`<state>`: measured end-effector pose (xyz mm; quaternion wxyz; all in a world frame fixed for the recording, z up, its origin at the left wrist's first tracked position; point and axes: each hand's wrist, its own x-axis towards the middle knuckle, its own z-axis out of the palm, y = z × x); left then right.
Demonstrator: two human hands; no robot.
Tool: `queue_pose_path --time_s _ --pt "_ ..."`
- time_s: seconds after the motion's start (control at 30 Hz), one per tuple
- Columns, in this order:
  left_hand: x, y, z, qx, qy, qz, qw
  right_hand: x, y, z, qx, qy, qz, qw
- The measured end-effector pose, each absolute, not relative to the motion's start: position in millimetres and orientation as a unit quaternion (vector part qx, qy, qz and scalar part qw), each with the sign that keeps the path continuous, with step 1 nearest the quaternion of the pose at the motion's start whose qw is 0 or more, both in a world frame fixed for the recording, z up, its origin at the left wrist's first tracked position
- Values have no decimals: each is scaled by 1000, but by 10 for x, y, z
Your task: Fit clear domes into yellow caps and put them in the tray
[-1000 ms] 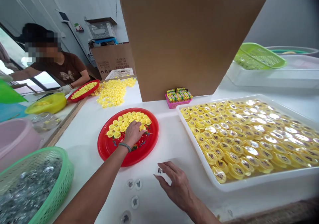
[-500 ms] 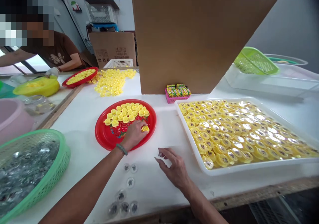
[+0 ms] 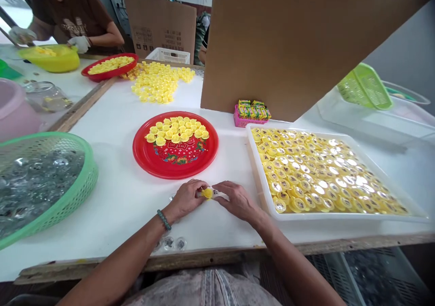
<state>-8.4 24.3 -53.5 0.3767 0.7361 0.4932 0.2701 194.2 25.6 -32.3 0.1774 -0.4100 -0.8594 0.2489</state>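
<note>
Over the white table, in front of the red plate, my two hands meet. My left hand [image 3: 186,200], with a beaded bracelet at the wrist, pinches a small yellow cup [image 3: 207,192]. Thumb and fingertips of my right hand [image 3: 239,201] close on a clear round lid [image 3: 215,191] with a dark print, right beside the yellow cup. Whether cup and lid touch I cannot tell. More small yellow cups [image 3: 176,131] lie across the back half of the flower-patterned red plate [image 3: 175,172]. Several clear printed lids [image 3: 180,243] lie by the table's front edge, partly hidden by my left forearm.
On the right stands a white tray [image 3: 258,183] full of lidded yellow cups. A green basket [image 3: 91,174] of clear pieces stands left. Behind are a pink basket [image 3: 250,122] of small packets, a cardboard sheet [image 3: 272,47] and a yellow heap [image 3: 156,81]. A gloved co-worker sits back left.
My left hand has come from the red plate towards me, bringing a yellow cup to my right hand, which has closed on a clear lid. The camera view has tilted down.
</note>
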Motion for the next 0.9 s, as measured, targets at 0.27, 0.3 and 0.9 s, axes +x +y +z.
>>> queue_pose_path --time_s 0.27,0.3,0.9 --pt "-113 256 -669 657 481 309 491 1805 373 -286 -393 -889 215 100" --pt "-110 258 -678 646 478 314 505 1795 374 -288 -394 -889 213 95" --pt "-64 263 -620 585 499 342 540 1713 491 -238 -359 -917 172 -16"
